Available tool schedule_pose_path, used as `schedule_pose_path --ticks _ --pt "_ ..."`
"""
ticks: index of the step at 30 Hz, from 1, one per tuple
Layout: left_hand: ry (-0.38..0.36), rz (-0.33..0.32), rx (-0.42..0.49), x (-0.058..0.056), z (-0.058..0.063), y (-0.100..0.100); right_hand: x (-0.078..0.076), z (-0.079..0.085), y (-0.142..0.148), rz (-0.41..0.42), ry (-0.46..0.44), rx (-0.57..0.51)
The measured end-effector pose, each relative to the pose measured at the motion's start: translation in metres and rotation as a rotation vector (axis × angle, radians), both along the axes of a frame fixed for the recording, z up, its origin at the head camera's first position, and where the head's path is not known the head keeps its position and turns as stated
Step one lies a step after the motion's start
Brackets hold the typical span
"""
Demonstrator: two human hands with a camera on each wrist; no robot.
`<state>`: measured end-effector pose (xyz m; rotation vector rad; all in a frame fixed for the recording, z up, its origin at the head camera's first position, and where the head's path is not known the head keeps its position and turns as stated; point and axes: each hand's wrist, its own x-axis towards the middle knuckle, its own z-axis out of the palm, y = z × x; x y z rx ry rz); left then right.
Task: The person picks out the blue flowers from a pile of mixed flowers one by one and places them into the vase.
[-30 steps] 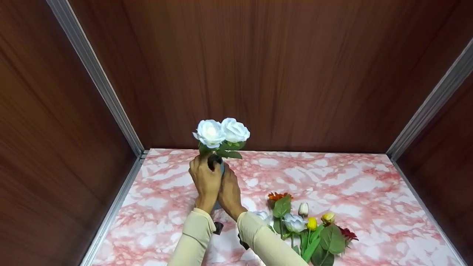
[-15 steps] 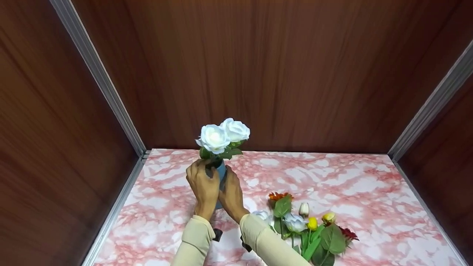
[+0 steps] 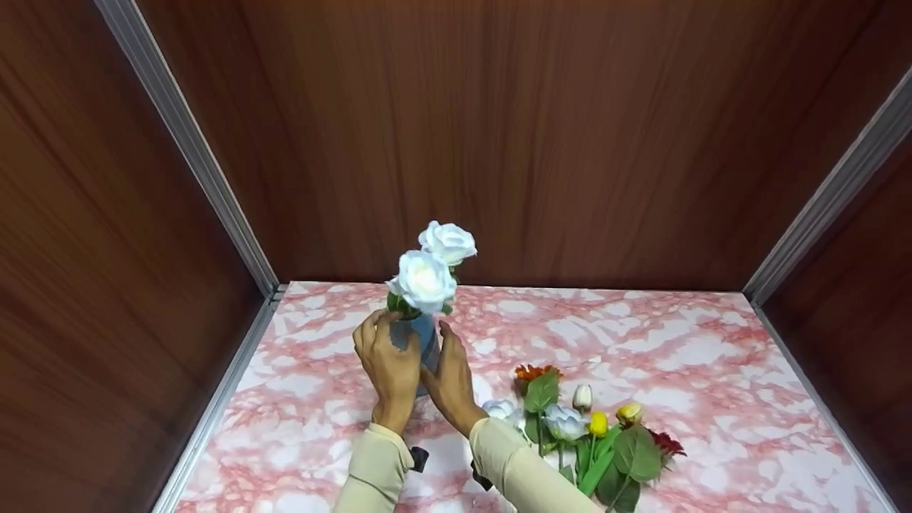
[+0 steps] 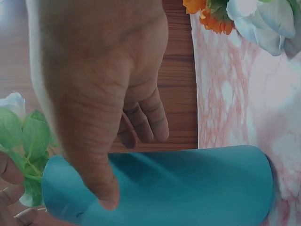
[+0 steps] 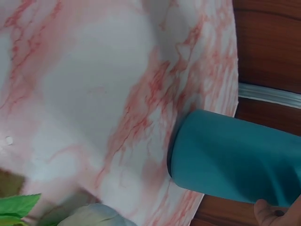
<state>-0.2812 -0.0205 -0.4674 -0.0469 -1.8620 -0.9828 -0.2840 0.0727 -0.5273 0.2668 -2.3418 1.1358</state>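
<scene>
A teal vase [image 4: 188, 188] stands near the left of the tabletop, its base right at the surface. Two white roses with green leaves rise from its mouth; the front rose [image 3: 425, 281] overlaps the stem side of the rear rose [image 3: 447, 243]. My left hand [image 3: 390, 360] is at the vase's upper left, fingers bent beside the leaves; I cannot tell whether they pinch a stem. Lower on the right side of the vase is my right hand [image 3: 450, 377], fingers extended. In the left wrist view, a thumb [image 4: 109, 197] overlaps the vase and the other fingertips hang beside it.
On the pink-and-white marbled tabletop [image 3: 670, 349], flowers lie at the front right: an orange flower [image 3: 534, 372], white rose [image 3: 566, 422], yellow tulip [image 3: 598, 424], white tulip [image 3: 583, 397], red flower [image 3: 667, 443] and several leaves. Brown wood-grain panels [image 3: 499, 142] enclose the table.
The front rose has moved down and right, now lower than the rear one. My left hand has shifted slightly down and left; the right hand's fingers have moved slightly away from the vase.
</scene>
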Motion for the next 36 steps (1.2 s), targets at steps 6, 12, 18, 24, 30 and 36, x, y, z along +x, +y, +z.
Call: schedule_pose_path --ticks 6,12,18,24,30,36 --pt "-0.020 -0.016 0.006 0.006 -0.003 0.002 0.005 0.002 0.007 -0.032 -0.046 0.004" --pt "-0.035 -0.017 0.022 0.013 -0.008 0.008 0.009 -0.003 0.019 -0.024 -0.040 -0.016" --pt "-0.053 -0.026 0.032 0.019 -0.015 0.018 0.017 -0.009 0.028 -0.038 -0.065 -0.038" --pt "-0.091 -0.049 0.031 0.026 -0.026 0.026 0.027 -0.016 0.037 -0.050 -0.088 -0.033" --pt "-0.136 -0.038 0.032 0.030 -0.037 0.031 0.032 -0.023 0.042 -0.054 -0.106 -0.049" --pt "-0.158 -0.060 0.022 0.036 -0.045 0.036 0.036 -0.028 0.045 -0.077 -0.115 -0.057"
